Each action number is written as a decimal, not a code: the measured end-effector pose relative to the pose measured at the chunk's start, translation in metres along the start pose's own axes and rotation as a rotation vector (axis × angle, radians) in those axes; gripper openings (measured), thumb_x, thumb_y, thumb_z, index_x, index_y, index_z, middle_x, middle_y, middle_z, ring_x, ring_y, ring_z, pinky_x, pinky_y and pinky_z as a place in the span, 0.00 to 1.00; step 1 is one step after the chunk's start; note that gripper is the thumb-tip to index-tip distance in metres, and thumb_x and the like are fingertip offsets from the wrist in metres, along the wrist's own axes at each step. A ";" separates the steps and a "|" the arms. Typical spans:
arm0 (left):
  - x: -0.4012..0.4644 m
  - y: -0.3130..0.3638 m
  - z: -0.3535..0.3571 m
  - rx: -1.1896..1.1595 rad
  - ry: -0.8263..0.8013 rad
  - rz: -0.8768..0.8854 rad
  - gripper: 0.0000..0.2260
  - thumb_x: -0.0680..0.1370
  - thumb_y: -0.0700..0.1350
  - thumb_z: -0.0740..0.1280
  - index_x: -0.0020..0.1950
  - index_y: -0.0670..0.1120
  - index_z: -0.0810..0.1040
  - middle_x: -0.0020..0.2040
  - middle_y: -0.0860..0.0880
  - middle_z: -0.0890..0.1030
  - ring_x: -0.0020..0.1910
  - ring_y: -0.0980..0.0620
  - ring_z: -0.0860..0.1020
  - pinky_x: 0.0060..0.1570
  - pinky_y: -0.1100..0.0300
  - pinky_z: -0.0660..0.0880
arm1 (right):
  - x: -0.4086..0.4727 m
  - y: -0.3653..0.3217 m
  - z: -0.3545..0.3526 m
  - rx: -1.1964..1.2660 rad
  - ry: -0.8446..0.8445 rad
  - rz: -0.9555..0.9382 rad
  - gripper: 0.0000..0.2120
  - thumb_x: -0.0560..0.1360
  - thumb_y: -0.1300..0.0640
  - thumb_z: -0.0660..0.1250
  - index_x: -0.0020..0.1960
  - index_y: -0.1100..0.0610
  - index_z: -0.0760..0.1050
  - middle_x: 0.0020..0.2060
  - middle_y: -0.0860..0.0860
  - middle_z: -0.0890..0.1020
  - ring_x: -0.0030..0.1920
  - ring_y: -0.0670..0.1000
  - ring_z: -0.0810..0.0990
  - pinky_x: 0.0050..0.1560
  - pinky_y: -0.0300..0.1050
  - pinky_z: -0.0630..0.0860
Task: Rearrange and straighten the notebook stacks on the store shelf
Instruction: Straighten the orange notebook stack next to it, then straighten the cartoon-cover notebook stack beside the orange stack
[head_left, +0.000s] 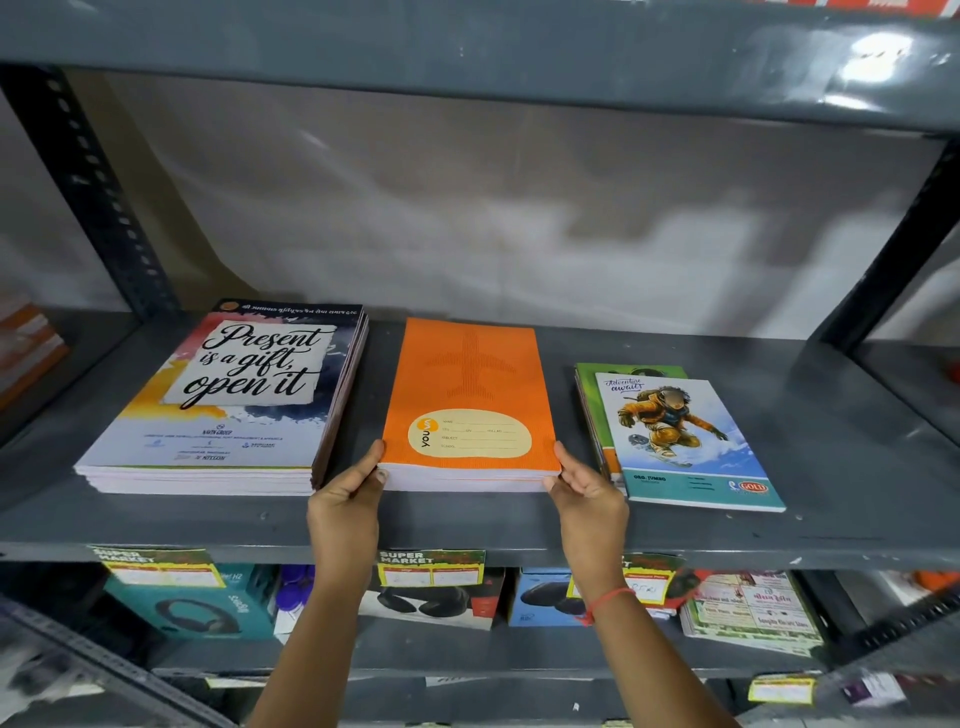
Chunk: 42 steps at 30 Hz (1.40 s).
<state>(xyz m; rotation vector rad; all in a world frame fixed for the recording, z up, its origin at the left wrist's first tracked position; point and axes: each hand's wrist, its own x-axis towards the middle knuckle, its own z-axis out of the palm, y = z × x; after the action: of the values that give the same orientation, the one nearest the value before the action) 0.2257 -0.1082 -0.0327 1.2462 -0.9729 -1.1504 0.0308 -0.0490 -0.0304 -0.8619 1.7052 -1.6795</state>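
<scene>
Three notebook stacks lie on the grey metal shelf (519, 525). In the middle is an orange stack (467, 384) with an aeroplane print. My left hand (348, 499) grips its near left corner and my right hand (584, 488) grips its near right corner. To the left sits a thicker stack (228, 400) whose top cover reads "Present is a gift, open it". On the right is a low stack (685, 441) topped by a blue cover with a snowboarding animal; that top book is turned askew over a green one beneath.
An upper shelf (467, 47) hangs close overhead. Dark perforated uprights (93, 192) stand at both sides. The lower shelf holds headphone boxes (197, 608) and packets behind yellow price tags (431, 569). Bare shelf surface extends right of the blue stack.
</scene>
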 end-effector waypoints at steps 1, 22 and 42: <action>0.000 0.000 0.000 0.001 0.000 0.000 0.13 0.75 0.36 0.66 0.56 0.49 0.81 0.47 0.61 0.80 0.46 0.69 0.74 0.50 0.71 0.68 | 0.000 0.000 0.000 0.000 0.002 0.001 0.18 0.73 0.70 0.65 0.61 0.58 0.75 0.55 0.50 0.80 0.56 0.49 0.79 0.64 0.47 0.72; -0.113 0.005 0.120 0.549 -0.437 0.532 0.23 0.79 0.45 0.60 0.72 0.55 0.56 0.66 0.42 0.73 0.56 0.40 0.78 0.49 0.57 0.74 | 0.008 -0.022 -0.132 -0.321 0.373 -0.339 0.21 0.76 0.54 0.61 0.69 0.52 0.65 0.40 0.52 0.81 0.36 0.45 0.78 0.39 0.32 0.70; -0.106 -0.006 0.183 0.337 -0.468 0.001 0.25 0.76 0.36 0.63 0.72 0.49 0.63 0.56 0.52 0.76 0.49 0.58 0.73 0.42 0.80 0.72 | 0.084 0.016 -0.221 -0.058 -0.488 0.031 0.32 0.73 0.60 0.68 0.72 0.48 0.58 0.47 0.24 0.79 0.52 0.27 0.75 0.43 0.22 0.73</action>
<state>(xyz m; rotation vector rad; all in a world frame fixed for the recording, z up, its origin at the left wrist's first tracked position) 0.0262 -0.0384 -0.0148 1.2589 -1.5675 -1.3466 -0.1957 0.0216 -0.0374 -1.1545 1.4236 -1.2686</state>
